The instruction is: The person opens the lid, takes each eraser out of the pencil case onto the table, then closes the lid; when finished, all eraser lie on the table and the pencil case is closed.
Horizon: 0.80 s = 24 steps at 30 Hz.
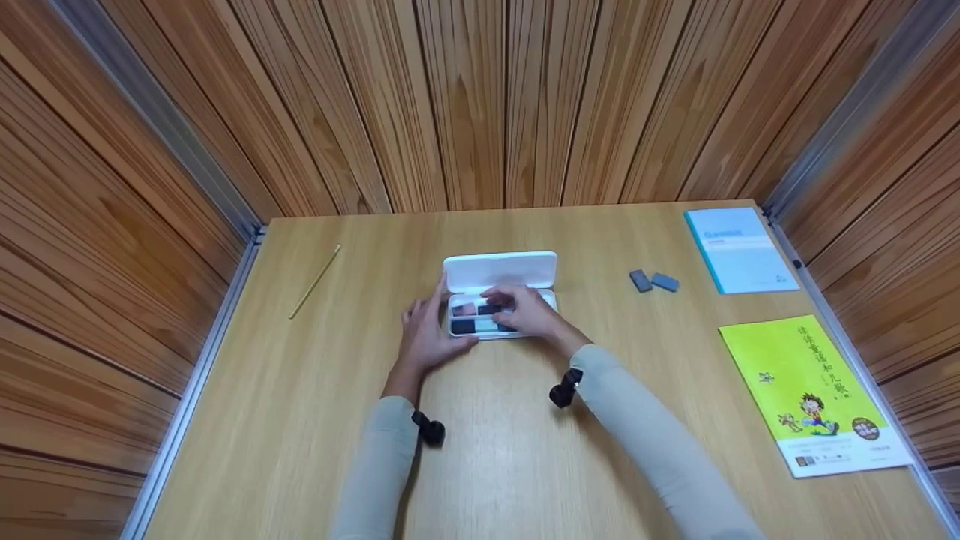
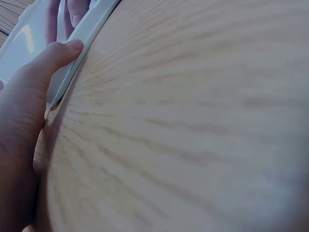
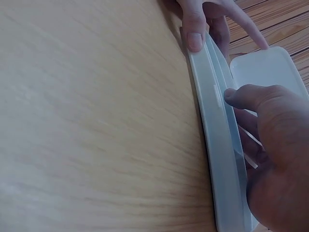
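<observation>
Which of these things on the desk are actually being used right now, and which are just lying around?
In use: white case, lid open, steadied by the left hand; right hand reaching inside it.

Lying about: pencil, two grey erasers, blue booklet, yellow-green book.

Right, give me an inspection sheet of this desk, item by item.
Surface: wooden desk, light grain.
Job's things: white case, lid open, dark pieces inside.
Clutter: pencil far left; two grey erasers; blue booklet; green book at right.
Grips: left hand holds the case's left end, thumb on its front edge; right hand has its fingers inside the tray.
Cables: nothing seen.
Surroundings: wood-panelled walls on three sides.
</observation>
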Available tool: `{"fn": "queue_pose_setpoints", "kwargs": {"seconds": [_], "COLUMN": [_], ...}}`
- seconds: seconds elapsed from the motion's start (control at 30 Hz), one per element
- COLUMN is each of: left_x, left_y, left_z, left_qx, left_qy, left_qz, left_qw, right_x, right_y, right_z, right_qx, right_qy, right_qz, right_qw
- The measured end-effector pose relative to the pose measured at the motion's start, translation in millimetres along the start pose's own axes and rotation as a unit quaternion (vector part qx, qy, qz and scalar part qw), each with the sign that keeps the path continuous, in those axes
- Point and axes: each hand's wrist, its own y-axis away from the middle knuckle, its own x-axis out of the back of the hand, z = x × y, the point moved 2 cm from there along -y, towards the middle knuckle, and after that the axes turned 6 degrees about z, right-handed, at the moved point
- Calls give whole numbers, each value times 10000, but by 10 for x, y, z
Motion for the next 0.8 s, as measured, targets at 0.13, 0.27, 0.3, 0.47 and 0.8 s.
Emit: {"fn": "queue_pose_setpoints", "kwargs": {"seconds": [0.13, 0.27, 0.3, 0.47, 0.8], "left_x": [5, 5, 4, -1, -1], "left_y": [4, 4, 3, -13, -12], "left_z": [7, 3, 2, -2, 11], "left_qx": [-30, -34, -49, -228, -145], "left_qy": [-9, -21, -23, -44, -15], "left_qz": [37, 48, 46, 71, 99], "left_qw": [10000, 10000, 10000, 9997, 9998], "right_x": [-6, -11, -14, -42, -154], "right_y": [-22, -22, -21, -30, -274], "right_z": [-9, -13, -11, -5, 503], "right_qx": [15, 65, 112, 644, 769], "right_qy": [68, 140, 157, 219, 105], "right_qz": [-89, -159, -145, 10, -89], "right_qw": [9999, 9998, 9997, 9977, 9969]}}
